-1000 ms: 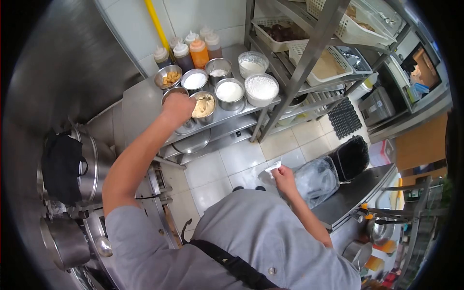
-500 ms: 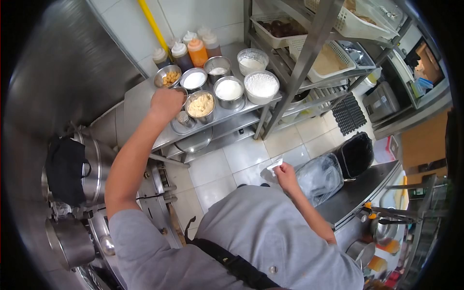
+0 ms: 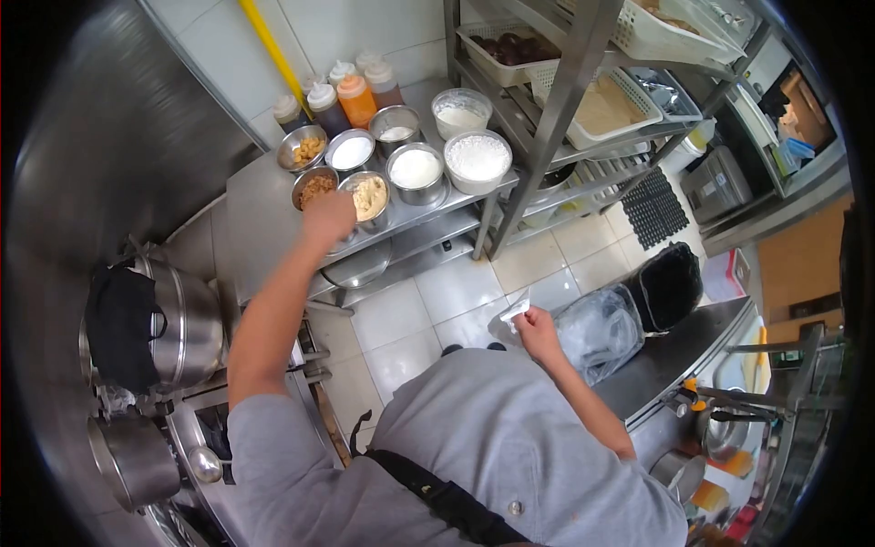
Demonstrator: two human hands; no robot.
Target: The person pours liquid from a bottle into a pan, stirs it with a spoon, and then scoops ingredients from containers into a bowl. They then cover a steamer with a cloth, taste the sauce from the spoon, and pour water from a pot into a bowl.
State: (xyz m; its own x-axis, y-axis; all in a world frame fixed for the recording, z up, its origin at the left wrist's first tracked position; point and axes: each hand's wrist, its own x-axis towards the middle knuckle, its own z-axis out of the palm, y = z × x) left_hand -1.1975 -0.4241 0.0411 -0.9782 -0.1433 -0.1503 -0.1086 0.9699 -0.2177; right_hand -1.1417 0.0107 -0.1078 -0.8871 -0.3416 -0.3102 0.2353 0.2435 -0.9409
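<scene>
My left hand (image 3: 329, 219) is curled, back up, at the front edge of the steel table, beside a metal bowl of pale yellow paste (image 3: 369, 197) and a bowl of brown crumbs (image 3: 315, 187). Its fingertips are hidden, and so is whatever they grip. Over the floor, my right hand (image 3: 537, 330) pinches a thin, whitish, see-through plastic bag (image 3: 518, 308). Behind the left hand stand a bowl of golden pieces (image 3: 303, 149), a bowl of white powder (image 3: 350, 151) and several more bowls of white contents (image 3: 478, 159).
Squeeze bottles (image 3: 355, 98) line the wall behind the bowls. A steel rack (image 3: 570, 100) with white baskets rises at the right. A lined black bin (image 3: 670, 287) stands right of my right hand. Large pots (image 3: 182, 310) are at the left.
My left hand has moved from over the bowl of brown crumbs toward the table's front edge, uncovering that bowl. It now covers the small metal-topped jar's place. My right hand stays nearly still.
</scene>
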